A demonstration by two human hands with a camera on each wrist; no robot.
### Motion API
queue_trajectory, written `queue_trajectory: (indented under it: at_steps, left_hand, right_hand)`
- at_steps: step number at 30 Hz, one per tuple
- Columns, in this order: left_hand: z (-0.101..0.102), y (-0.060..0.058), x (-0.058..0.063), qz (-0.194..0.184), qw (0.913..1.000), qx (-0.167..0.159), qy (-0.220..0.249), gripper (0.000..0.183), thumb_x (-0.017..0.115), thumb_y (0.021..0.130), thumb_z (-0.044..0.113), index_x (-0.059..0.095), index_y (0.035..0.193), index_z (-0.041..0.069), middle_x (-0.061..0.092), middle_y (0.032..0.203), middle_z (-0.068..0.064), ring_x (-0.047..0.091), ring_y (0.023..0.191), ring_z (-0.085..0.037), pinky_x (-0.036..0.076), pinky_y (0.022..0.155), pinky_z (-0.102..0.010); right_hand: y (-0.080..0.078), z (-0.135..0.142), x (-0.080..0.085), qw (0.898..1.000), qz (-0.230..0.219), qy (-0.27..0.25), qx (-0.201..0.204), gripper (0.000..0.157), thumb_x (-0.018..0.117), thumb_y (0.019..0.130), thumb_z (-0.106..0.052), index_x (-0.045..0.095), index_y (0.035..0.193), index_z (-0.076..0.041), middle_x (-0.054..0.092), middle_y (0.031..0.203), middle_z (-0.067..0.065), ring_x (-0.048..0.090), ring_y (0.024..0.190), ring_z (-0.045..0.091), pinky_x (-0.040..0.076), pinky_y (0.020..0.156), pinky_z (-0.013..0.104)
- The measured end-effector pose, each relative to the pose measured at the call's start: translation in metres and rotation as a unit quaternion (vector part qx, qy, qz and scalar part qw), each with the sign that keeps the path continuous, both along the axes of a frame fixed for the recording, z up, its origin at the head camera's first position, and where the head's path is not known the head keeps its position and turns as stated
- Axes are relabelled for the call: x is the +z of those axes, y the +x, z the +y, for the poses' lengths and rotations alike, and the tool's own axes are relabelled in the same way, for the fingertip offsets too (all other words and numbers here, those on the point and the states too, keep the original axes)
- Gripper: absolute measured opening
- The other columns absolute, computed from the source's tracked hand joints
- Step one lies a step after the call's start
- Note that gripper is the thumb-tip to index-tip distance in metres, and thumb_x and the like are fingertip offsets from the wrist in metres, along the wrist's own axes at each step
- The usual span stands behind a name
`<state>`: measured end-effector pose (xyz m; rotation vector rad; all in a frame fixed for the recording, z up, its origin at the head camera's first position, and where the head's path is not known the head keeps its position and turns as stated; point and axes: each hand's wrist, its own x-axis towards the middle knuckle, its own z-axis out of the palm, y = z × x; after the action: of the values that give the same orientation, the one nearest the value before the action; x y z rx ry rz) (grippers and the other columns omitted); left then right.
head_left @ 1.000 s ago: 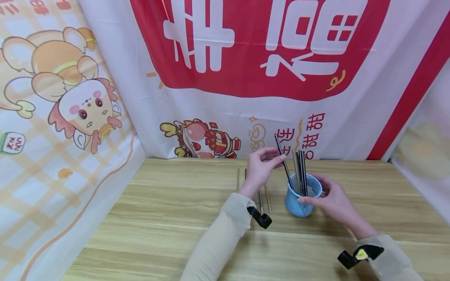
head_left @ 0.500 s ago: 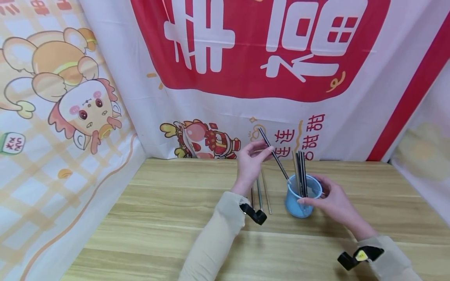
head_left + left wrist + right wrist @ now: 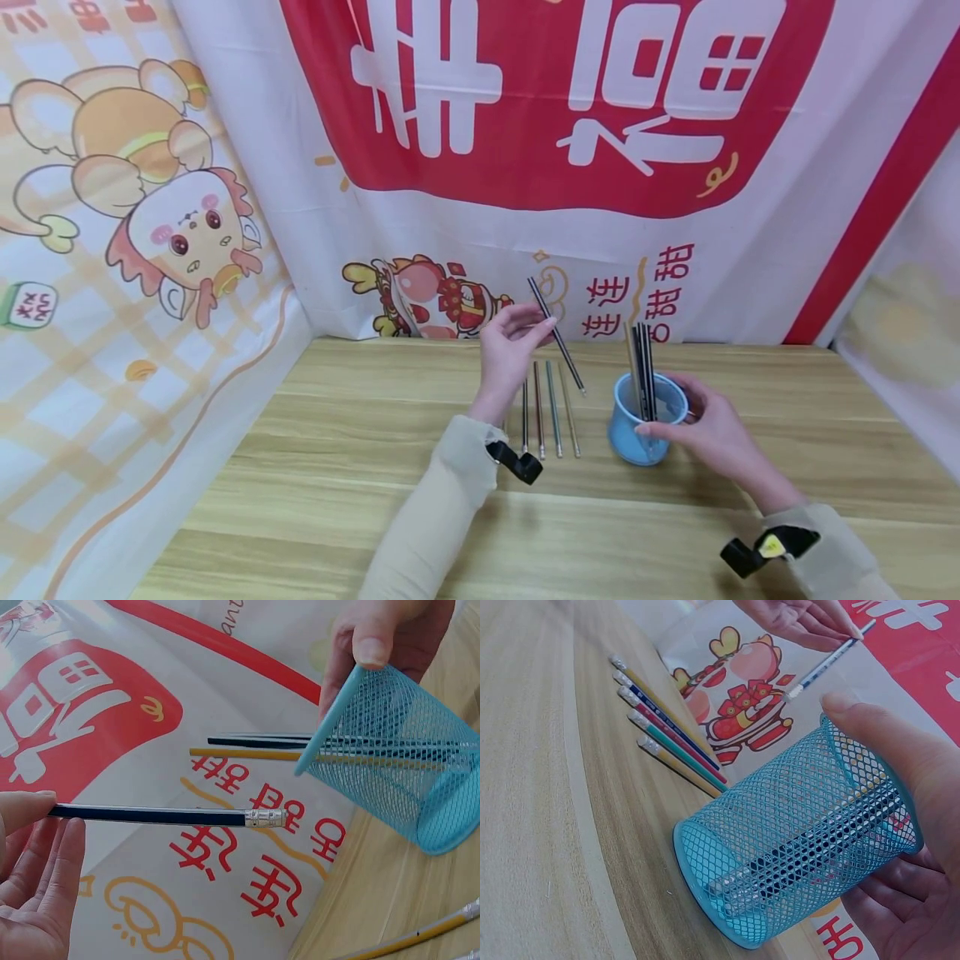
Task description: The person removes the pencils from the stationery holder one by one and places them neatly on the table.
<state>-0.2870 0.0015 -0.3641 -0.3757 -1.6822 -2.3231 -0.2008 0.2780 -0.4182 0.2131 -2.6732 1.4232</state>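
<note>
Left hand [image 3: 506, 350] is pinching a pencil [image 3: 165, 816], right hand [image 3: 711, 423] is gripping the cup [image 3: 630, 442], the narrow fingertip hold possibly risking a drop.

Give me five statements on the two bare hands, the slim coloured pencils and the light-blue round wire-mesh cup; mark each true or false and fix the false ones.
1. The left hand pinches a slim dark pencil with a silver-coloured end. True.
2. The right hand lies flat on the table. False: it holds the light-blue round wire-mesh cup.
3. Five slim coloured pencils lie side by side on the pale wood-grain table. True.
4. The pencil in the left hand rests inside the cup. False: it is held in the air, apart from the cup.
5. A slim yellow pencil is in the cup with dark ones. True.
</note>
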Motion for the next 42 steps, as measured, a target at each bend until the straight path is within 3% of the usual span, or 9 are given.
queue_trajectory:
  at_steps: [4, 13, 23, 37, 42]
  left_hand:
    - [-0.008, 0.000, -0.005, -0.006, 1.0000, 0.007, 0.001, 0.028, 0.083, 0.083, -0.001, 0.069, 0.107, 0.002, 0.073, 0.102, -0.014, 0.072, 0.090, -0.028, 0.062, 0.079, -0.039]
    - [-0.027, 0.001, -0.018, -0.025, 0.9987, 0.009, -0.043, 0.028, 0.083, 0.084, 0.002, 0.069, 0.108, 0.001, 0.073, 0.103, -0.013, 0.072, 0.090, -0.027, 0.062, 0.080, -0.037]
    - [-0.043, -0.001, -0.029, -0.031, 0.9985, 0.011, -0.043, 0.027, 0.082, 0.084, 0.000, 0.071, 0.108, 0.000, 0.073, 0.102, -0.015, 0.072, 0.087, -0.026, 0.062, 0.080, -0.039]
    - [-0.064, -0.006, -0.037, -0.045, 0.9940, 0.033, -0.094, 0.028, 0.083, 0.085, 0.004, 0.073, 0.111, 0.002, 0.073, 0.106, -0.016, 0.072, 0.090, -0.026, 0.061, 0.080, -0.034]
    - [-0.070, -0.009, -0.036, -0.045, 0.9913, 0.046, -0.115, 0.025, 0.083, 0.085, 0.006, 0.075, 0.109, 0.005, 0.074, 0.105, -0.010, 0.072, 0.091, -0.025, 0.061, 0.080, -0.033]
  right_hand:
    - [0.000, 0.000, 0.000, 1.000, 0.000, -0.003, 0.001, 0.089, 0.088, 0.081, -0.041, 0.044, 0.149, -0.003, 0.057, 0.137, 0.020, 0.057, 0.120, 0.036, 0.044, 0.087, 0.009]
    - [0.000, 0.000, -0.001, 1.000, -0.002, -0.007, 0.002, 0.089, 0.088, 0.081, -0.040, 0.045, 0.148, -0.003, 0.057, 0.138, 0.020, 0.057, 0.121, 0.036, 0.044, 0.087, 0.009]
    - [0.000, 0.000, -0.002, 1.000, -0.002, -0.006, 0.001, 0.088, 0.088, 0.080, -0.040, 0.045, 0.148, -0.004, 0.057, 0.137, 0.020, 0.057, 0.120, 0.036, 0.044, 0.087, 0.009]
    - [0.000, 0.000, -0.002, 1.000, 0.001, -0.005, -0.002, 0.088, 0.088, 0.080, -0.040, 0.046, 0.148, -0.004, 0.057, 0.137, 0.019, 0.057, 0.120, 0.036, 0.044, 0.087, 0.009]
    - [0.000, 0.000, 0.000, 1.000, -0.007, 0.005, -0.004, 0.089, 0.087, 0.081, -0.044, 0.044, 0.149, -0.005, 0.056, 0.139, 0.019, 0.056, 0.121, 0.035, 0.044, 0.089, 0.011]
